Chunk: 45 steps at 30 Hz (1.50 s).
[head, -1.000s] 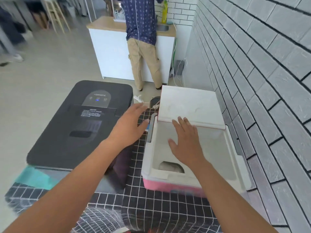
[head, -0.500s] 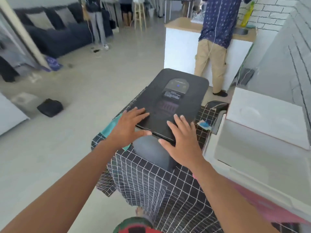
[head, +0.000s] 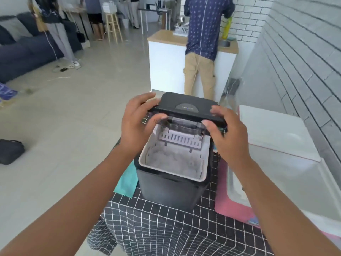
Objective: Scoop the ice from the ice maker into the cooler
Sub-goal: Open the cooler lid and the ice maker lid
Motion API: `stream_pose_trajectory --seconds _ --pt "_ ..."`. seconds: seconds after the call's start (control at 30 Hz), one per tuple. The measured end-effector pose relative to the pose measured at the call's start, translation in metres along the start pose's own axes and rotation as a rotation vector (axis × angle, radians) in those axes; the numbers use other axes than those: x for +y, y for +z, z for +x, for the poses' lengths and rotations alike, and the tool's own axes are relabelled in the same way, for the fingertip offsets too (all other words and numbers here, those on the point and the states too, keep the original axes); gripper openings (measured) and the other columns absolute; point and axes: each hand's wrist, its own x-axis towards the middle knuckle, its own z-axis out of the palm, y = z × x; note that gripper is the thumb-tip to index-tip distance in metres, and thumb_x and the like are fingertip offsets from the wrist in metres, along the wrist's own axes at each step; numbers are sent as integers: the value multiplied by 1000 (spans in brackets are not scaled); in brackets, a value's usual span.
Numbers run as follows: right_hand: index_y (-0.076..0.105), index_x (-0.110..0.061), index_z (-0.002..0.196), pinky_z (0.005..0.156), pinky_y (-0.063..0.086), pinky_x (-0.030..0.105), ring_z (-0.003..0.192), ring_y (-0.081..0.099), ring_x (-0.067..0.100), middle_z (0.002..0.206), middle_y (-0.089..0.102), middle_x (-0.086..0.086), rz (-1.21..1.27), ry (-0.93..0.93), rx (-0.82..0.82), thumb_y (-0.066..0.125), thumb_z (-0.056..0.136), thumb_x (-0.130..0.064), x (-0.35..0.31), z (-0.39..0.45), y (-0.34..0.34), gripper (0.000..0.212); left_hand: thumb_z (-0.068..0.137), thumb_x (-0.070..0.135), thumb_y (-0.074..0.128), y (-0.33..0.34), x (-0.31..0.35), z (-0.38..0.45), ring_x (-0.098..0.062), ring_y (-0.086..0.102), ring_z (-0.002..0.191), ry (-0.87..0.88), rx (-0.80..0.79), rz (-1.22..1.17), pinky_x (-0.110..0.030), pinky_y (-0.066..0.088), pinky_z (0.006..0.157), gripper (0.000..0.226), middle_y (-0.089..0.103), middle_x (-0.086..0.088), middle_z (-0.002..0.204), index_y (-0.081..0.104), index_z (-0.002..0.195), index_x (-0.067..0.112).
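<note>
1. The table [head: 166, 230] in front of you wears a black cloth with a white grid, and it carries both task things.
2. The cooler [head: 276, 163] sits at your right, against the brick wall, white with a pink base; its lid [head: 271, 130] is tilted up at the far side, so the box is open.
3. The ice maker [head: 171, 189], a black box, stands just left of the cooler, and a teal cloth [head: 127, 180] pokes out at its left side.
4. Its black lid [head: 186, 108] is raised, and you grip it at both front corners: your left hand [head: 136, 124] on the left corner, your right hand [head: 227, 133] on the right, fingers over the top and thumbs under the edge.
5. The ice [head: 173, 161] lies in the open white bin below the lid.
</note>
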Motion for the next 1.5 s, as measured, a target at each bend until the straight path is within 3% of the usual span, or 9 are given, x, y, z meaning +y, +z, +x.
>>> stream_pose_trajectory --seconds 0.07,0.2,0.3,0.37,0.57,0.77,1.03,1.27,1.5 --pt "50 -21 127 87 41 10 105 54 5 114 56 -8 -41 22 109 48 92 -54 -4 20 6 48 88 25 72 18 -10 19 -15 47 125 -14 23 -47 -31 39 105 42 53 -14 133 62 124 7" --pt "23 -22 147 105 31 18 130 39 11 142 41 -1 -58 210 274 47 92 -56 -1 47 28 70 86 28 76 51 -37 31 -23 38 136 -205 33 -237 -49 40 108 74 38 -13 143 36 147 14" --pt "0 -32 150 113 23 25 142 19 7 158 16 -8 -86 383 257 50 89 -58 10 55 43 84 84 35 75 70 -51 28 -16 37 137 -353 -38 -335 -45 39 110 89 35 1 144 19 153 29" --pt "-5 -34 149 114 29 35 143 22 12 158 16 -7 -125 448 198 57 88 -50 18 54 48 88 85 38 73 79 -60 27 -11 35 138 -389 -73 -369 -42 38 112 89 35 7 144 17 153 33" --pt "3 -23 151 114 30 40 144 21 20 159 15 0 -319 463 101 64 87 -38 30 42 63 89 87 42 68 96 -82 35 -4 31 138 -365 -131 -300 -17 30 112 84 32 8 147 15 153 36" --pt "5 -12 152 115 13 27 147 9 18 160 9 3 -369 456 -17 64 88 -31 44 30 67 89 89 39 67 105 -86 34 -11 32 140 -433 -157 -255 -37 35 114 73 32 2 151 27 150 30" --pt "33 -19 145 114 30 40 141 27 16 156 25 -3 -389 311 -68 63 87 -30 62 5 25 67 89 26 60 108 -33 27 -17 32 139 -292 -59 -22 -40 34 112 56 38 -5 150 43 142 22" --pt "53 -14 129 110 33 37 130 40 17 140 46 0 -438 332 -46 64 85 -16 115 -55 -49 46 89 26 57 163 87 1 0 58 102 -418 -479 -235 -29 49 94 31 64 16 111 60 120 27" --pt "63 -10 118 98 42 42 115 50 26 120 58 6 -478 476 -198 64 83 -13 195 -118 -115 36 92 36 56 232 159 -72 -9 45 127 -480 -805 -86 -19 28 104 43 54 10 137 51 134 28"
